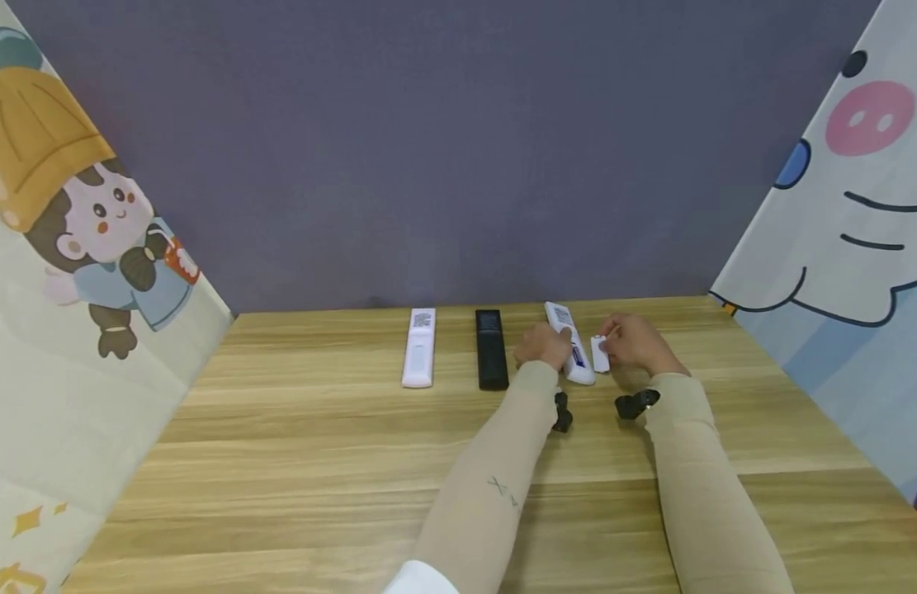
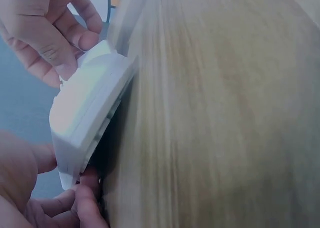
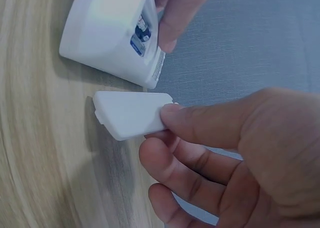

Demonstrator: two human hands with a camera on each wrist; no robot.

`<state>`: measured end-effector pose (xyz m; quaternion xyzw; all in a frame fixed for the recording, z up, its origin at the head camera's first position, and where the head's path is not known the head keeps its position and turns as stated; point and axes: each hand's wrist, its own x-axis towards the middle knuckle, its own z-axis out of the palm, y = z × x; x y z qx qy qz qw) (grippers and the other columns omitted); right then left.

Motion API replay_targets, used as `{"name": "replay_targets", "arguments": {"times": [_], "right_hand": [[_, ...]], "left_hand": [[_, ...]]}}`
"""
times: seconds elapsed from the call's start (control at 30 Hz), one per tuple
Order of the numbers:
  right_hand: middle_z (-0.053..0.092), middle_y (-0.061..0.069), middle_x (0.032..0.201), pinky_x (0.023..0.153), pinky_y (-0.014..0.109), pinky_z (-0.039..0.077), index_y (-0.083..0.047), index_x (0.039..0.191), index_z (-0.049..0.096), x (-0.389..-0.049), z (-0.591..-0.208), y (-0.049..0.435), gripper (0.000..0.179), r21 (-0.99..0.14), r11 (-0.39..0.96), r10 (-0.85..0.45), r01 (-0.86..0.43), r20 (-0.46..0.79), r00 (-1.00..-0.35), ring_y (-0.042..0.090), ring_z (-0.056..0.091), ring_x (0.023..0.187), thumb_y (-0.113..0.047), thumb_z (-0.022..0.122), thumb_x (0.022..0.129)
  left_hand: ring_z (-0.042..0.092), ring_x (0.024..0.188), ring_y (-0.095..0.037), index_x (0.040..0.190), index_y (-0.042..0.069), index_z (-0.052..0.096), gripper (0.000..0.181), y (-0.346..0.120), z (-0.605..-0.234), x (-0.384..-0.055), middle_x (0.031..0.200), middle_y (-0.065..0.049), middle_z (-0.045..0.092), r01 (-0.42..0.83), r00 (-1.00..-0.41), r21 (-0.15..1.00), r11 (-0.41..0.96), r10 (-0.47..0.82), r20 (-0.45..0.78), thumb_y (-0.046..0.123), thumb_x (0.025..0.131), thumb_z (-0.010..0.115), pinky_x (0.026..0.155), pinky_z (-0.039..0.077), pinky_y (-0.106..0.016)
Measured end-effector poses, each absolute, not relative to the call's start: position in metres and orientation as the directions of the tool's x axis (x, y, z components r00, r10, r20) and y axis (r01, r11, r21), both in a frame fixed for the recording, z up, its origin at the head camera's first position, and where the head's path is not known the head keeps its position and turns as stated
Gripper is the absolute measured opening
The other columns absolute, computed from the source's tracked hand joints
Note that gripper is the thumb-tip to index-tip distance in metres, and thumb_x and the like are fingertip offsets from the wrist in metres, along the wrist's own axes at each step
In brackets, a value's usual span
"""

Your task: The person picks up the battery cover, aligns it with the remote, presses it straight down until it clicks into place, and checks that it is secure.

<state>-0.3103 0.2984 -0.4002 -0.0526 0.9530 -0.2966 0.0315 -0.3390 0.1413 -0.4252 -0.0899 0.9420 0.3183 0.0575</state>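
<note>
A white remote control [image 1: 560, 317] lies back side up at the right of the row, its battery compartment uncovered. Inside it a blue-and-white battery [image 3: 140, 39] shows. My left hand [image 1: 545, 345] grips this remote by its sides, thumb along the edge. Just right of the remote, my right hand [image 1: 636, 342] pinches a small white battery cover [image 3: 131, 112] between thumb and forefinger. That cover is apart from the remote, close to the tabletop. In the left wrist view, the remote's side [image 2: 92, 100] hides most of the compartment.
To the left lie a black remote [image 1: 491, 351] and another white remote [image 1: 419, 355], both back side up. A grey wall panel [image 1: 458, 157] rises behind the wooden table [image 1: 302, 462]. Printed cartoon panels stand on both sides.
</note>
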Motion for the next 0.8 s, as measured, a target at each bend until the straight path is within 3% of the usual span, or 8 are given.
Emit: {"name": "replay_targets", "arguments": {"times": [0.4,0.6,0.8], "right_hand": [[0.069,0.019,0.091,0.062,0.028,0.050,0.006,0.111,0.062,-0.312,-0.403,0.300,0.022,-0.584,0.810,-0.083,-0.054,-0.023,-0.996,0.019,0.064,0.072,-0.007,0.064,0.093],[0.069,0.015,0.086,0.061,0.029,0.049,0.004,0.110,0.062,-0.312,-0.402,0.302,0.019,-0.590,0.806,-0.076,-0.049,-0.021,-0.997,0.017,0.062,0.068,-0.007,0.063,0.094],[0.071,0.016,0.087,0.062,0.031,0.049,0.002,0.113,0.061,-0.312,-0.398,0.302,0.021,-0.619,0.785,-0.059,-0.037,-0.015,-0.998,0.025,0.066,0.073,-0.010,0.060,0.097]], "left_hand": [[0.068,0.080,-0.020,0.083,0.015,0.071,0.039,0.133,-0.426,-0.334,0.084,-0.004,0.071,-0.211,-0.977,0.692,0.691,-0.140,-0.158,0.048,0.100,0.059,0.069,0.055,-0.038],[0.065,0.076,-0.020,0.080,0.015,0.074,0.035,0.128,-0.427,-0.331,0.079,-0.002,0.072,-0.204,-0.979,0.791,0.577,-0.130,-0.158,0.043,0.098,0.062,0.069,0.051,-0.037],[0.063,0.071,-0.017,0.079,0.018,0.076,0.031,0.124,-0.432,-0.330,0.073,0.002,0.072,-0.211,-0.977,0.866,0.453,-0.135,-0.167,0.043,0.094,0.065,0.067,0.046,-0.037]]}}
